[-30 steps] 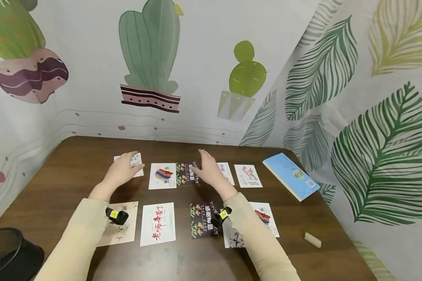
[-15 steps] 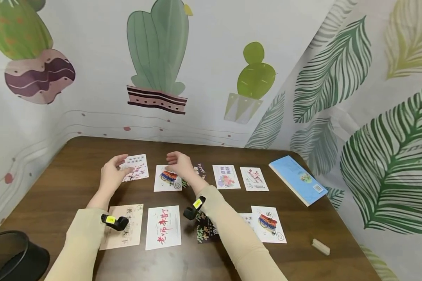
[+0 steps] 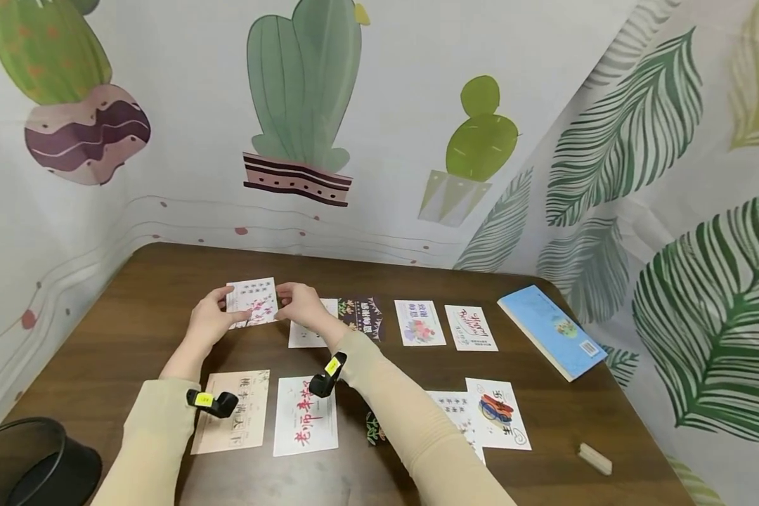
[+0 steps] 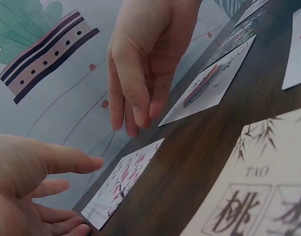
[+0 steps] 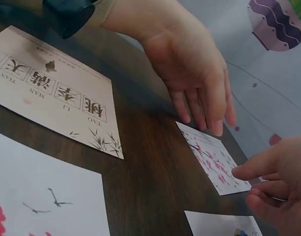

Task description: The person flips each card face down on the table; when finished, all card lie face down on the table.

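A white card with pink blossom branches [image 3: 253,303] lies on the table at back left, between both hands. My left hand [image 3: 210,316] is at its left edge, the thumb over its lower part. At the right edge is my right hand [image 3: 303,306], fingers loosely bent. In the left wrist view, the blossom card [image 4: 124,184] lies flat, with a gap between the left hand's [image 4: 37,179] index finger and thumb area and the card. The right wrist view shows the right hand's [image 5: 280,182] fingertips near the blossom card [image 5: 214,160]. Firm contact is unclear.
Beside the blossom card lie a white card, partly hidden, a dark leaf-print card [image 3: 362,318], a floral card [image 3: 420,323] and a red-script card [image 3: 471,328]. More cards form a front row. A blue book [image 3: 552,330], a beige block [image 3: 595,459] and a black mesh container [image 3: 57,464] flank them.
My right hand has moved left from the dark card, past the white card, to the blossom card's right edge. The left hand has stayed near its left edge. The head view has shifted slightly.
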`<action>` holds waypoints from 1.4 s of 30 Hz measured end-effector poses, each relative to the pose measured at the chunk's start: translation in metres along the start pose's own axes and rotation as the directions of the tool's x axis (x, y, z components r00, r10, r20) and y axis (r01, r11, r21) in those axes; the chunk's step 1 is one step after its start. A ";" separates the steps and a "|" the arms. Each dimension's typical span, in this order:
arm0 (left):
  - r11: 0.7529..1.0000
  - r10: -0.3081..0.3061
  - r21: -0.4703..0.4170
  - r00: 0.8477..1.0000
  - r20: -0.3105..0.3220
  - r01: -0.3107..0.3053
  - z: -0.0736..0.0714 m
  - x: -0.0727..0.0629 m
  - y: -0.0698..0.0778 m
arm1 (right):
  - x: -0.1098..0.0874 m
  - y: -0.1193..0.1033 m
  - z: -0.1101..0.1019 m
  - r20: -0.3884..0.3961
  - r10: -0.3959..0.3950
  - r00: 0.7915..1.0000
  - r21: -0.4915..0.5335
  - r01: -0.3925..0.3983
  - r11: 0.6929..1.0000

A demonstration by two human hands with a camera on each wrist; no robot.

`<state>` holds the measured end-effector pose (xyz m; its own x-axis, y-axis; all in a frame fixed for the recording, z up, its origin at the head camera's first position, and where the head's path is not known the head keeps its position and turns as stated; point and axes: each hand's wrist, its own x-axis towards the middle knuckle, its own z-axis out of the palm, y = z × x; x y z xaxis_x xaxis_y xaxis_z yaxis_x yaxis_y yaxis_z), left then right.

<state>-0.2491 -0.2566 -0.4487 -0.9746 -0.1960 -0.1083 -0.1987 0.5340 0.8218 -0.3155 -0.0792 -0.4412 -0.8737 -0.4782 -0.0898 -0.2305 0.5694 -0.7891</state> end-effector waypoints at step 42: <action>0.999 0.010 0.043 0.997 0.077 -0.013 0.001 -0.004 0.004 | 0.023 -0.010 0.033 -0.083 0.133 0.988 0.375 -0.093 0.922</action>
<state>-0.2458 -0.2529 -0.4448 -0.9815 -0.1269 -0.1430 -0.1902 0.5716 0.7981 -0.3194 -0.1183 -0.4552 -0.9289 -0.3412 -0.1437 0.0295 0.3186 -0.9474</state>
